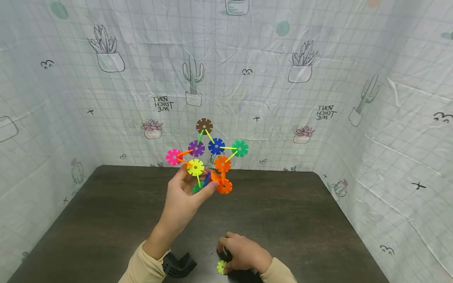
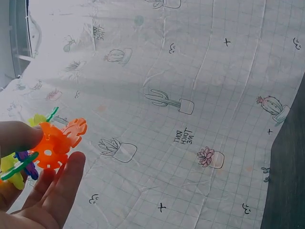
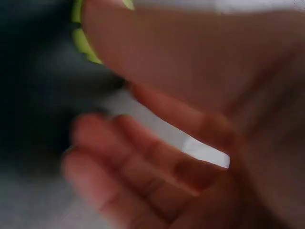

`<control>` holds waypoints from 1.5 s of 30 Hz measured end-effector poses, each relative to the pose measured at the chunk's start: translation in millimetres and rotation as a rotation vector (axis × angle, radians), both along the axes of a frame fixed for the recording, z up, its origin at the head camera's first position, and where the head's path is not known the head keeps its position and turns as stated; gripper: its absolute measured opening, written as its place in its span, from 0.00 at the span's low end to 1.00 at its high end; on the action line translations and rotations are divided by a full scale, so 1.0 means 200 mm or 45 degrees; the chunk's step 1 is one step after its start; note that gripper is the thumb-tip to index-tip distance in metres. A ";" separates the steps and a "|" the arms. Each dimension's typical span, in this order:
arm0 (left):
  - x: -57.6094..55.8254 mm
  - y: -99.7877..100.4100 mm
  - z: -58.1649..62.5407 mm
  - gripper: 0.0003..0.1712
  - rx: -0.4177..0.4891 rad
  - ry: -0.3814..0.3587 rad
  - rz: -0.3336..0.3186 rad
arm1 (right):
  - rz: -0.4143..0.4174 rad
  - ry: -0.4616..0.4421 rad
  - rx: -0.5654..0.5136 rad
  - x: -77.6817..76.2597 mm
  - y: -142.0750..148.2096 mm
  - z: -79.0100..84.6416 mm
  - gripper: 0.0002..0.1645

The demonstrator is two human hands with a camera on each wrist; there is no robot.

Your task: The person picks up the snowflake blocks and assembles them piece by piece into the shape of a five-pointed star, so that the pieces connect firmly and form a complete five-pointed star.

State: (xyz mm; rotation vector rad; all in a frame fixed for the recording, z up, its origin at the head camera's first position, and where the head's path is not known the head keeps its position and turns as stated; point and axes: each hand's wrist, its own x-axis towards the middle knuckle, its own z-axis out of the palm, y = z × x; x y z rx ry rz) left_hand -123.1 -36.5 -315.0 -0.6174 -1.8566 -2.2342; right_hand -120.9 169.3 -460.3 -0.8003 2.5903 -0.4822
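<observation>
My left hand (image 1: 185,192) holds up a star-shaped chain of notched plastic snowflake discs, gripping it by its lower part between thumb and fingers. A brown disc (image 1: 204,126) tops the star, with a pink disc (image 1: 174,157) at the left and a green disc (image 1: 240,148) at the right. In the left wrist view, orange discs (image 2: 50,147) sit between the thumb and fingers. Low over the table is my right hand (image 1: 244,251), its thumb right at a loose yellow-green disc (image 1: 221,267) and its other fingers spread away from it.
The dark wooden table (image 1: 283,212) spreads under both hands. A pale curtain (image 1: 226,59) printed with cacti and a grid encloses its back and sides. A black wrist device (image 1: 178,265) is strapped on the left wrist.
</observation>
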 end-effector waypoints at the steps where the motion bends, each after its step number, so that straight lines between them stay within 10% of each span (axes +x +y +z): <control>1: 0.00 0.00 0.00 0.25 -0.002 0.007 -0.004 | 0.031 -0.004 -0.007 -0.01 0.01 -0.04 0.19; 8: 0.00 0.01 0.01 0.26 -0.031 0.063 -0.023 | 0.024 -0.085 -0.030 -0.03 -0.02 -0.08 0.12; 21: 0.00 0.03 0.01 0.26 -0.022 0.076 -0.073 | -0.014 -0.120 -0.044 -0.16 0.08 -0.50 0.20; 26: 0.00 0.03 0.00 0.25 0.004 0.079 -0.094 | -0.099 -0.001 -0.374 -0.05 0.07 -0.11 0.12; 33: -0.01 0.03 0.00 0.28 0.001 0.113 -0.057 | -0.497 0.306 -1.443 0.12 0.06 0.49 0.04; 37: -0.01 0.03 0.00 0.28 -0.029 0.116 -0.011 | -0.546 0.291 -1.784 0.17 0.00 0.62 0.07; 45: -0.01 0.03 0.00 0.31 -0.128 0.133 0.106 | -0.489 0.076 -1.762 0.16 -0.10 0.63 0.12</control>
